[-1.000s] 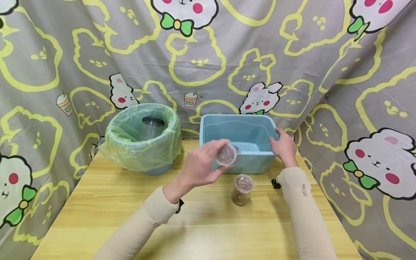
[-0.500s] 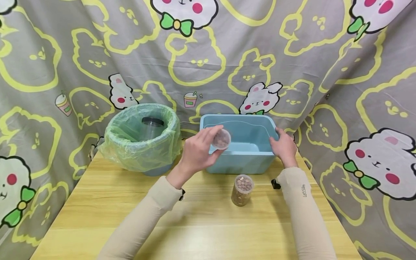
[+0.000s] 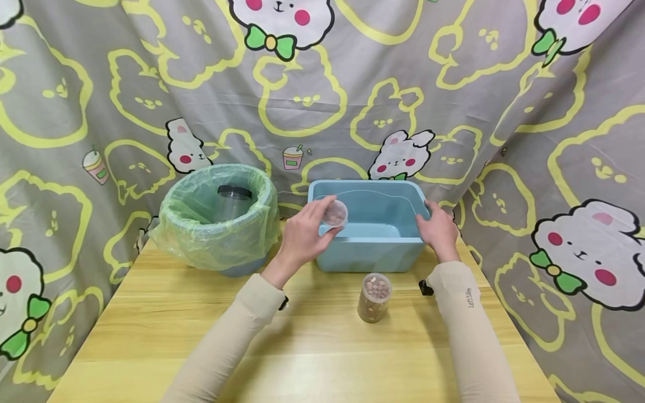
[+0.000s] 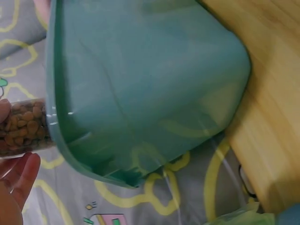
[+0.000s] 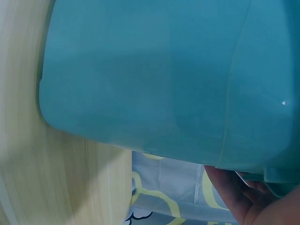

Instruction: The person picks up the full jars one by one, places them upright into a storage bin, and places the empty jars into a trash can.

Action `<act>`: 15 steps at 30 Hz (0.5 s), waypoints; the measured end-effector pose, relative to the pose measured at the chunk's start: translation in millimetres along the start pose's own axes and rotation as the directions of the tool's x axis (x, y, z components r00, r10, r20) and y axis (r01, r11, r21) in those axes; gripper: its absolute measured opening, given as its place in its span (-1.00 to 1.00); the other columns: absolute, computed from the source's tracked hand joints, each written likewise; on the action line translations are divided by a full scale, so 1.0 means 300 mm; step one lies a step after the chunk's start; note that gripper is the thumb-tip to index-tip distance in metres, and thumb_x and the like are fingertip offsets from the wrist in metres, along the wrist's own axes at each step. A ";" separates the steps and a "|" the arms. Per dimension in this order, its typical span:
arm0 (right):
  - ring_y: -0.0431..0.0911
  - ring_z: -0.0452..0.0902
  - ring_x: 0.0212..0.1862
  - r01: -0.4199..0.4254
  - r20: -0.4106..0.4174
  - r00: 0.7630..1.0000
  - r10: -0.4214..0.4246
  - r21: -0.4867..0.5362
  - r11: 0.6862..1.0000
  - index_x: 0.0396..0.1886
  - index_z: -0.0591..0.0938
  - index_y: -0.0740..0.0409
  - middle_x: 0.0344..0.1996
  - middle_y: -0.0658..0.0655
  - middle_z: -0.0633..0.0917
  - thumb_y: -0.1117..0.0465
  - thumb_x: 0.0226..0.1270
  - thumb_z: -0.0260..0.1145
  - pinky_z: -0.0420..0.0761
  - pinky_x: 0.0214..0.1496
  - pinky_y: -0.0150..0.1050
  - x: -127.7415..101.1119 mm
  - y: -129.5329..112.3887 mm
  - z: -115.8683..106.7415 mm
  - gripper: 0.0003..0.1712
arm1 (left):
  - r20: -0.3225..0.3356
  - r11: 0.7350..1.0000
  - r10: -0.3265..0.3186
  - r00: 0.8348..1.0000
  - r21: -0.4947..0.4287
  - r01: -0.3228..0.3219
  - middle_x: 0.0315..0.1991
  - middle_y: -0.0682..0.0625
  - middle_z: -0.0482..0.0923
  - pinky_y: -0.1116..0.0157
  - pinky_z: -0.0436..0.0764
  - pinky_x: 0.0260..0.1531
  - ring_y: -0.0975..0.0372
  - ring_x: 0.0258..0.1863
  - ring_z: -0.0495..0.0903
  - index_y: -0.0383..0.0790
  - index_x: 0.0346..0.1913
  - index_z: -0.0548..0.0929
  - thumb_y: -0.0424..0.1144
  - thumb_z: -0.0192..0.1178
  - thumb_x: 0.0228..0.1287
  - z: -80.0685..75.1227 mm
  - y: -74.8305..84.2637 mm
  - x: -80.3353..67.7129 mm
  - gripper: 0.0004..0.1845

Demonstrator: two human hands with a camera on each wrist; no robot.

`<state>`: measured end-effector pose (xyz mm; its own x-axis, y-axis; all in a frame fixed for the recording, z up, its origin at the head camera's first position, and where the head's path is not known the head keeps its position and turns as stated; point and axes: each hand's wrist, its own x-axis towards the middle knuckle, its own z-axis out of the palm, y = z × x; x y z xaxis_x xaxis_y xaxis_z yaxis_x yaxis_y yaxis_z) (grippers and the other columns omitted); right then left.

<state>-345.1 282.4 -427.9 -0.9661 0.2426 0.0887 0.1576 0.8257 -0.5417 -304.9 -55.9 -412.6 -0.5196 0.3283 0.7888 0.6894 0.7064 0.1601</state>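
Observation:
My left hand [image 3: 302,234] holds a small clear jar of brown pellets [image 3: 335,214] over the left end of a light blue plastic bin [image 3: 370,257]. In the left wrist view this jar [image 4: 24,126] lies on its side right at the bin's rim, with fingers above and below it. The right hand [image 3: 438,230] grips the bin's right rim, thumb toward the inside. Closer to me, a second clear jar of brown pellets [image 3: 374,299] stands upright on the table, in front of the bin.
To the left stands a round bucket lined with a green plastic bag [image 3: 216,246]. Inside it is a clear jar with a black lid [image 3: 234,193]. A patterned grey curtain [image 3: 322,140] hangs behind the wooden table [image 3: 322,364].
The left hand has carried its jar leftward and away from me, from the bin's front edge to over its left end. The right hand keeps its grip on the rim.

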 end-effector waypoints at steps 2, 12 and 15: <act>0.44 0.37 0.38 0.000 -0.003 1.000 0.000 -0.001 1.000 0.65 0.21 0.07 0.47 0.47 0.38 -0.04 0.58 0.04 0.44 0.22 0.39 0.001 0.000 -0.001 -0.26 | 0.023 1.000 -0.028 0.999 -0.001 0.028 0.04 -0.07 0.71 0.12 0.75 -0.35 0.10 -0.05 0.74 -0.11 0.38 0.52 0.00 0.52 0.18 0.011 -0.007 -0.002 -0.27; 0.45 0.36 0.39 0.000 -0.005 1.000 0.000 0.030 1.000 0.64 0.23 0.09 0.49 0.46 0.37 -0.02 0.58 0.07 0.41 0.28 0.39 0.011 0.006 0.003 -0.27 | 0.129 0.993 -0.103 0.986 -0.049 0.110 0.06 -0.15 0.69 0.02 0.72 -0.05 0.00 0.04 0.69 -0.10 0.51 0.42 -0.04 0.51 0.22 0.062 -0.024 -0.023 -0.18; 0.45 0.35 0.39 0.001 0.000 1.000 -0.001 0.032 0.999 0.65 0.22 0.08 0.49 0.46 0.36 -0.02 0.58 0.07 0.41 0.28 0.40 0.011 0.012 0.001 -0.26 | 0.168 0.990 -0.124 0.978 -0.051 0.134 0.07 -0.15 0.68 0.00 0.68 0.03 -0.01 0.06 0.67 -0.07 0.53 0.41 -0.05 0.47 0.26 0.076 -0.028 -0.031 -0.20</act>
<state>-347.8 286.0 -429.8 -0.9662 0.2418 0.0891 0.1502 0.8092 -0.5680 -317.3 -50.4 -434.8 -0.6784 0.3392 0.6517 0.6386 0.7109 0.2946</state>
